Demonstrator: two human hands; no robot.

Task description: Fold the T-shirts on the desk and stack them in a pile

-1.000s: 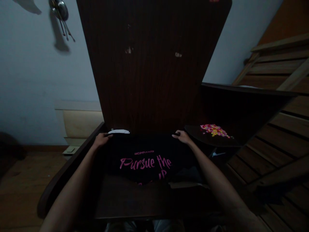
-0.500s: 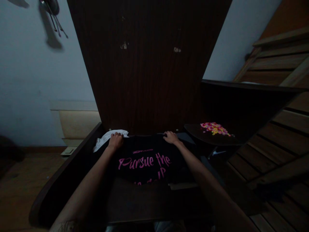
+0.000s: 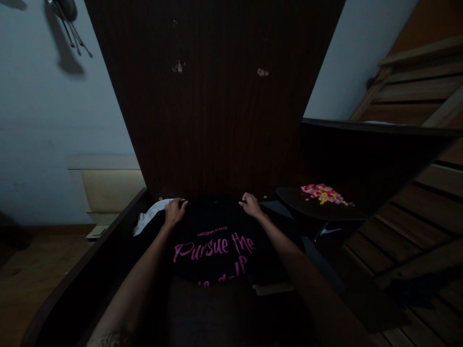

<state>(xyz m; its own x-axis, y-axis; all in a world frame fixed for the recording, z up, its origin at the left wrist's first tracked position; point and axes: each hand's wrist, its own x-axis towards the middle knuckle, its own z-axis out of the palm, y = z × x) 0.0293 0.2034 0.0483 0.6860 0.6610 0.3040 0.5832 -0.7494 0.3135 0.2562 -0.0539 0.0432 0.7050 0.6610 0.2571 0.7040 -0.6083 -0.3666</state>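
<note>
A black T-shirt (image 3: 214,216) with pink lettering is spread in front of me on the dark wooden desk, its upper edge toward the back panel. The lower part of the print is cut off from sight. My left hand (image 3: 175,213) is closed on the shirt's upper left part, thumb toward the middle. On the upper right part, my right hand (image 3: 251,206) pinches the fabric with curled fingers. Beside the left hand, a white cloth (image 3: 152,215) shows from under the shirt.
Right of the shirt, a small dark shelf (image 3: 307,208) bears a heap of colourful small pieces (image 3: 323,193). A tall dark wooden panel (image 3: 217,120) rises behind. The desk's raised side edge (image 3: 90,260) runs along the left. Slatted wood (image 3: 415,207) stands at the far right.
The shirt's upper part shows more, with its neckline now visible at the back panel. My right hand has turned into a pinch and moved slightly left. The view has shifted a little.
</note>
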